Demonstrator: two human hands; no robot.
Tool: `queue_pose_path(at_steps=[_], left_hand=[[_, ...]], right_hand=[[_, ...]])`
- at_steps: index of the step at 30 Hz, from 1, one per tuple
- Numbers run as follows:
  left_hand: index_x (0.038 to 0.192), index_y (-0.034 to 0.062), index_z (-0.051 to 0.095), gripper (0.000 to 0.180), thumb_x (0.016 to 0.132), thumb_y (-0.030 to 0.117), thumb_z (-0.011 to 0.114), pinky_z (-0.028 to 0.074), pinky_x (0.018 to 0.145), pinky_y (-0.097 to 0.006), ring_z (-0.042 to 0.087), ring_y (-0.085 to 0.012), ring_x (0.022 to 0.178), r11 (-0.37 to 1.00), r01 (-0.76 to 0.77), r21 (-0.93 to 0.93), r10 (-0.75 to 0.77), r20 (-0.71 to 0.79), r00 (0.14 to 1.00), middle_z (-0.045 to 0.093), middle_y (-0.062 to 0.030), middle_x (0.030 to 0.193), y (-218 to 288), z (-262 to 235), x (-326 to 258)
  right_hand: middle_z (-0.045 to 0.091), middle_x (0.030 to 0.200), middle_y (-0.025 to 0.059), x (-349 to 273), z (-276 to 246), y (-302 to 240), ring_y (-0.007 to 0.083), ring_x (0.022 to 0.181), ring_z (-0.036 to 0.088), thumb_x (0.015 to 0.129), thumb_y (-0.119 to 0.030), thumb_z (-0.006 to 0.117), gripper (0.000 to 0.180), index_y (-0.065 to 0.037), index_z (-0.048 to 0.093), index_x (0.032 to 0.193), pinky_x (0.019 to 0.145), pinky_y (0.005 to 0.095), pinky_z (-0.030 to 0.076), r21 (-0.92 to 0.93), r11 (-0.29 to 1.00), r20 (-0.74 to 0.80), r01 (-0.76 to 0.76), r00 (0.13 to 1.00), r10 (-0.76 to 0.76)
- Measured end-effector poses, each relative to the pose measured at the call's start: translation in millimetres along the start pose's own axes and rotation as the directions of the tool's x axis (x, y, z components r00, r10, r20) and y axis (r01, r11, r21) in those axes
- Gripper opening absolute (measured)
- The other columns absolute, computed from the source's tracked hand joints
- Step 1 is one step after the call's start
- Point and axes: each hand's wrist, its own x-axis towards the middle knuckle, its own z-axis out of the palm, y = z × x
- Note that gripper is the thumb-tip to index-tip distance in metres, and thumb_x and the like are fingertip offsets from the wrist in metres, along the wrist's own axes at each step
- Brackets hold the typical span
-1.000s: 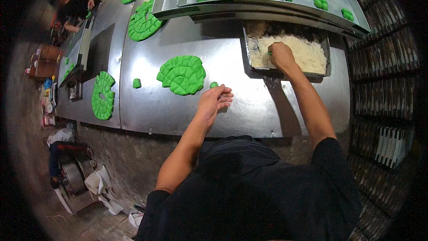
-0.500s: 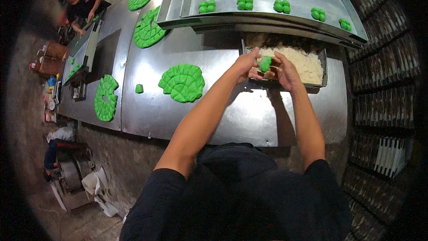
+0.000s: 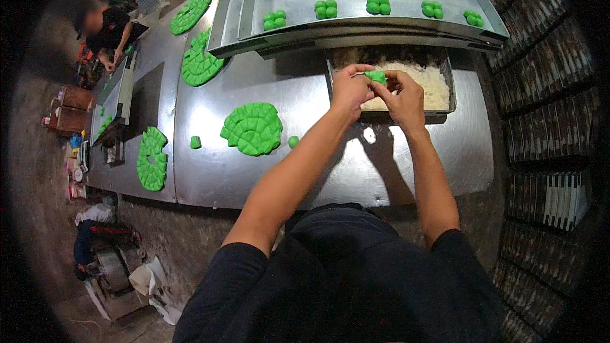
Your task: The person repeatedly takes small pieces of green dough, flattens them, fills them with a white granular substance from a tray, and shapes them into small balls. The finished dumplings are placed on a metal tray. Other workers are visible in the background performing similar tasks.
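Note:
A small piece of green dough (image 3: 376, 77) is held between my two hands, above the near part of a metal tray (image 3: 450, 67) of pale, crumbly filling (image 3: 427, 84). My left hand (image 3: 351, 91) grips it from the left, with the fingers curled and partly hidden. From the right, my right hand (image 3: 405, 96) pinches its edge with thumb and fingers. A scored round slab of green dough (image 3: 253, 128) lies on the metal table left of my forearms. Between slab and left forearm sits a small green dough ball (image 3: 293, 141).
Beyond the filling, a large shallow tray (image 3: 406, 33) bears several clusters of green balls. More scored slabs (image 3: 152, 159) and a loose dough piece (image 3: 195, 142) lie to the left. A co-worker (image 3: 109, 35) stands at the far left. Stacked trays (image 3: 551, 136) line the right side.
The dough piece has gone from resting low between spread fingers to being pinched by both hands. The whole view has shifted slightly, and the small dough ball beside my left forearm now shows.

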Motion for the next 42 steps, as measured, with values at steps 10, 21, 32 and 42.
queue_pose_path(at_steps=[10,21,32,42], left_hand=[[0.115,-0.0018,0.068,0.023,0.093,0.006,0.066,0.056,0.076,-0.027,0.068,-0.0152,0.082,0.981,-0.172,-0.085,0.167,-0.059,0.984,0.071,-0.0080,0.100,43.9,-9.5,-64.6],[0.115,-0.0051,0.070,0.027,0.098,0.014,0.062,0.051,0.070,-0.024,0.060,-0.0072,0.077,0.871,-0.404,0.279,0.389,0.111,0.915,0.071,-0.0031,0.093,51.3,-48.3,-114.5],[0.098,0.0013,0.074,0.024,0.090,0.020,0.062,0.056,0.073,-0.039,0.072,-0.0252,0.072,0.400,-0.333,0.854,0.327,0.207,0.922,0.074,-0.0154,0.086,-55.3,-228.0,-147.7],[0.126,0.0060,0.063,0.042,0.089,0.027,0.065,0.044,0.106,-0.038,0.057,-0.0255,0.125,0.289,-0.127,0.949,0.577,-0.066,0.814,0.064,-0.0164,0.129,-79.0,-472.2,-7.0]], right_hand=[[0.063,0.099,0.0118,-25.1,9.4,-64.4,0.0294,0.096,0.061,0.074,-0.003,0.072,0.025,-0.004,0.068,0.099,0.085,0.0402,0.049,-0.142,0.883,-0.242,0.447,0.849,-0.469],[0.064,0.095,0.0133,-58.9,33.8,-99.8,0.0282,0.093,0.063,0.072,0.004,0.068,0.026,-0.002,0.068,0.097,0.083,0.0370,0.050,-0.035,0.849,-0.234,0.527,0.822,-0.519],[0.066,0.104,0.0236,-165.0,61.7,-1.3,0.0407,0.095,0.065,0.089,-0.007,0.059,0.026,0.003,0.062,0.114,0.086,0.0439,0.051,-0.092,0.985,0.391,0.145,0.915,-0.098],[0.055,0.073,0.0186,-184.5,144.2,55.3,0.0402,0.072,0.055,0.082,-0.010,0.058,0.007,-0.006,0.061,0.087,0.064,0.0539,0.042,-0.134,0.886,0.372,0.443,0.852,-0.369]])
